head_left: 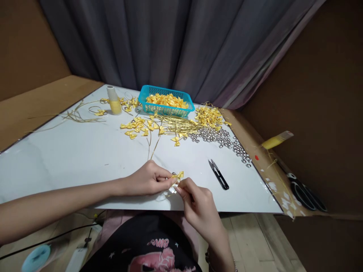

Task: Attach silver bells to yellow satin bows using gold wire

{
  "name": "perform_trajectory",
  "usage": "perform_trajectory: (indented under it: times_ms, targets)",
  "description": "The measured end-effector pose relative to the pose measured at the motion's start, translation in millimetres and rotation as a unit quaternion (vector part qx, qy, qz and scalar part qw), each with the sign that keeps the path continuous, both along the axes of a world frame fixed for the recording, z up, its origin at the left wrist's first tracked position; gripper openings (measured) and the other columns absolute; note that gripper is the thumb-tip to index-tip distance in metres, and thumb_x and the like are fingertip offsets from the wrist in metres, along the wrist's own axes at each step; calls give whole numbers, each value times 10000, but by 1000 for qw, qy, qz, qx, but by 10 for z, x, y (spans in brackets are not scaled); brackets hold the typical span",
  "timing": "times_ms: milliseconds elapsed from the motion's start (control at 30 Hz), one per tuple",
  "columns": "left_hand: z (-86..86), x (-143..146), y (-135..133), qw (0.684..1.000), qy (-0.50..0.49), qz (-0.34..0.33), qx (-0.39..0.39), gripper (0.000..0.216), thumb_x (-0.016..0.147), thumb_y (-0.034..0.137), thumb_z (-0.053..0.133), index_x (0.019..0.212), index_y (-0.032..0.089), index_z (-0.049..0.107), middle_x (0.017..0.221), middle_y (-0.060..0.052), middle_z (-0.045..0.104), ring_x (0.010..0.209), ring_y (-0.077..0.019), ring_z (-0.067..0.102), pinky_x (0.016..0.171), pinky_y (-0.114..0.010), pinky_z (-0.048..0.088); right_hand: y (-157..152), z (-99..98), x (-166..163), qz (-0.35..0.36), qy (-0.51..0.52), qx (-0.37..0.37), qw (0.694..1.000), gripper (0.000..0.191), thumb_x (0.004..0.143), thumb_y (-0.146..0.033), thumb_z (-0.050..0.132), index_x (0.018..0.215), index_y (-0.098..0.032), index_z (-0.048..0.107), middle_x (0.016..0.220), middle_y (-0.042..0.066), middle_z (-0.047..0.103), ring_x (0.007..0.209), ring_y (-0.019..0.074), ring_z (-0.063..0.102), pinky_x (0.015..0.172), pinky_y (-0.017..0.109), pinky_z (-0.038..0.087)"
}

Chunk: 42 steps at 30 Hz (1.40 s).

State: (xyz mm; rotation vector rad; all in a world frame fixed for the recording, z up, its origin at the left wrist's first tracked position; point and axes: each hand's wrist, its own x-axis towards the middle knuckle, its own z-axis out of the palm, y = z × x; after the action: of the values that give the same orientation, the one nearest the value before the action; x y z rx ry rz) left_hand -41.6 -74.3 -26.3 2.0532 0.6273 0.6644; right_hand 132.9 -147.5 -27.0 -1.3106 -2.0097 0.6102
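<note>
My left hand (149,178) is closed in a pinch on a small yellow ribbon bow (178,175) with a silver bead at its centre, just above the near edge of the white tabletop (85,155). My right hand (198,204) meets it from the right, fingers pinched on a thin gold thread under the bow. Black thread snips (218,174) lie on the table right of both hands.
A blue basket (166,101) of yellow bows stands at the back. Loose bows (138,126), gold wire stems (177,126) and a spread of silver beads (218,136) lie in front of it. A yellow thread spool (114,100) stands at back left. Scissors (307,194) lie on cardboard at the right.
</note>
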Motion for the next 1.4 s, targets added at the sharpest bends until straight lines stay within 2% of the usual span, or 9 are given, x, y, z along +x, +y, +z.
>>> perform_trajectory:
  times_ms: [100, 167, 333, 500, 600, 700, 867, 1033, 1400]
  targets:
    - [14, 6, 0, 998, 7, 14, -60, 387, 842, 220, 470, 478, 168, 350, 434, 81, 185, 399, -52, 171, 363, -193, 135, -17, 15, -42, -30, -13, -23, 999, 60, 917, -195, 404, 935, -189, 461, 537, -53, 491, 434, 108, 449, 443, 195, 324]
    - [15, 10, -4, 996, 5, 19, -82, 406, 845, 236, 470, 478, 176, 305, 430, 80, 177, 395, -51, 165, 362, -197, 128, -27, 12, -73, -54, -28, -18, 998, 112, 931, -269, 431, 992, -177, 448, 475, -94, 406, 378, 103, 382, 410, 192, 303]
    - [7, 13, -7, 993, 4, 24, -117, 409, 846, 264, 478, 476, 171, 331, 441, 76, 198, 405, -50, 172, 367, -200, 127, -35, -26, -142, -67, -55, 2, 996, 222, 955, -374, 386, 964, -163, 451, 450, -122, 287, 347, 98, 303, 379, 198, 262]
    - [13, 12, 8, 991, -3, 23, -135, 388, 839, 239, 501, 474, 157, 399, 402, 82, 232, 376, -43, 194, 356, -190, 138, -25, -11, -129, -52, -29, -41, 997, 160, 950, -298, 391, 927, -169, 482, 455, -109, 309, 350, 94, 320, 390, 201, 250]
    - [19, 7, 6, 983, 0, 21, -184, 413, 864, 289, 501, 480, 157, 426, 364, 80, 277, 335, -43, 233, 336, -188, 147, -21, 9, -127, -51, -30, -53, 997, 166, 945, -275, 381, 933, -163, 504, 446, -102, 328, 345, 99, 328, 385, 205, 246]
    - [28, -1, -1, 970, 6, 24, -243, 404, 880, 343, 501, 526, 150, 499, 330, 80, 313, 295, -49, 257, 316, -186, 161, -21, 16, -141, -49, -46, -46, 997, 223, 951, -272, 346, 958, -144, 528, 449, -82, 375, 342, 108, 353, 376, 208, 264]
    - [41, -2, 10, 955, -17, 14, -296, 359, 872, 350, 539, 586, 136, 571, 310, 90, 318, 279, -47, 252, 315, -183, 164, -24, 22, -150, -41, -71, -22, 996, 322, 974, -277, 285, 1018, -110, 556, 471, -44, 450, 333, 116, 385, 371, 207, 309]
    - [68, 1, 36, 945, -25, 6, -325, 360, 865, 375, 550, 623, 117, 615, 295, 94, 330, 277, -39, 221, 324, -178, 158, -30, 25, -139, -38, -87, -10, 995, 348, 982, -268, 269, 1028, -97, 568, 465, -45, 418, 331, 121, 366, 368, 209, 314]
    - [69, 6, 53, 933, -55, 6, -355, 379, 833, 367, 549, 550, 116, 575, 287, 81, 357, 281, -34, 206, 330, -180, 157, -24, -16, -128, -42, -76, -2, 996, 295, 970, -219, 290, 955, -125, 569, 497, -44, 399, 371, 97, 353, 403, 178, 339]
